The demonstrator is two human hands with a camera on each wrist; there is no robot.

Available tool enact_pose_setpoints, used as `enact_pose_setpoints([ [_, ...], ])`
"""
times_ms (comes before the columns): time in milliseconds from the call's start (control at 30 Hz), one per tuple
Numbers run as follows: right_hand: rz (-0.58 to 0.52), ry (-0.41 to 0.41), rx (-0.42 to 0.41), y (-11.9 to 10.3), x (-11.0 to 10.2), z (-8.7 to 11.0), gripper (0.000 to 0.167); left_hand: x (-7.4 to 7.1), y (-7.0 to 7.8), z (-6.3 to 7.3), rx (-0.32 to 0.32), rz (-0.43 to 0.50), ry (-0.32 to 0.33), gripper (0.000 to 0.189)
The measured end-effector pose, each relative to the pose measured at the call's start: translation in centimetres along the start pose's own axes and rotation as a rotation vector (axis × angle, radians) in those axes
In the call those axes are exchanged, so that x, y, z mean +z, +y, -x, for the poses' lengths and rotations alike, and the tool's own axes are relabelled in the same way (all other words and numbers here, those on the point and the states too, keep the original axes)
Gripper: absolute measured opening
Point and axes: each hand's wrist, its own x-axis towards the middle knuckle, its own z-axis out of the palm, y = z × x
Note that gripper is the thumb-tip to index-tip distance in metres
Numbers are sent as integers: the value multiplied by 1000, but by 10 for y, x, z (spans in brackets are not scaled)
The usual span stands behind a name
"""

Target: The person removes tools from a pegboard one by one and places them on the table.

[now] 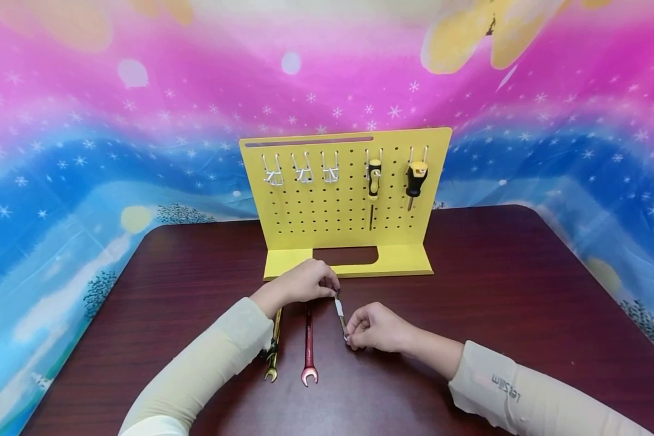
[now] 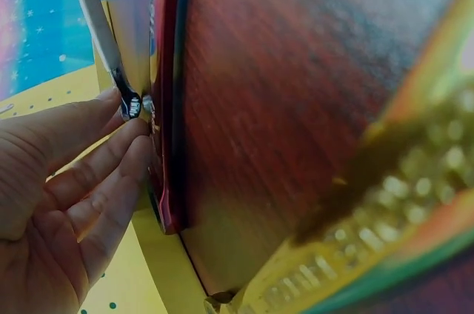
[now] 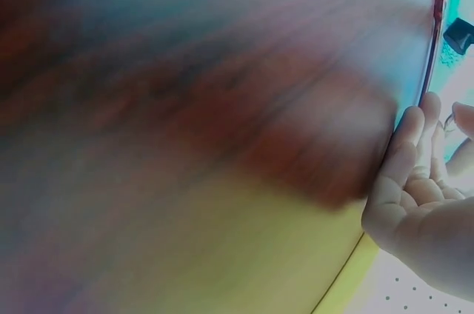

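Observation:
A silver wrench (image 1: 339,309) is held between both hands in front of the pegboard. My left hand (image 1: 310,281) pinches its far end; the left wrist view shows the wrench's ring (image 2: 134,105) at the thumb and fingertips. Its near end is at the curled fingertips of my right hand (image 1: 380,328), which grip it and partly cover it. Left of it on the table lie a red wrench (image 1: 309,348), its open jaw toward me, and a gold wrench (image 1: 272,360), partly hidden under the left forearm.
A yellow pegboard (image 1: 327,212) stands behind the hands on the dark wooden table (image 1: 469,260). Two screwdrivers, a slim one (image 1: 374,181) and a stubby one (image 1: 416,175), hang at its right. White hooks (image 1: 303,169) line its upper left. A patterned cloth (image 1: 196,121) surrounds the table.

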Motion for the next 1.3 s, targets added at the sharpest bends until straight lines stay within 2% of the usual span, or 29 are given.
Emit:
enact_pose_setpoints([
  [333, 63, 20, 5, -7, 1, -2, 9, -3, 2, 2, -12, -25, 11, 10],
  [633, 133, 15, 7, -9, 1, 0, 5, 0, -1, 2, -17, -34, 17, 10],
  [867, 104, -8, -8, -8, -6, 2, 5, -4, -2, 2, 2, -29, 6, 11],
  [1067, 98, 26, 1, -3, -18, 5, 7, -17, -2, 5, -5, -40, 39, 14],
  [1300, 110, 77, -25, 5, -39, 7, 13, -48, 5, 13, 4, -52, 64, 19],
])
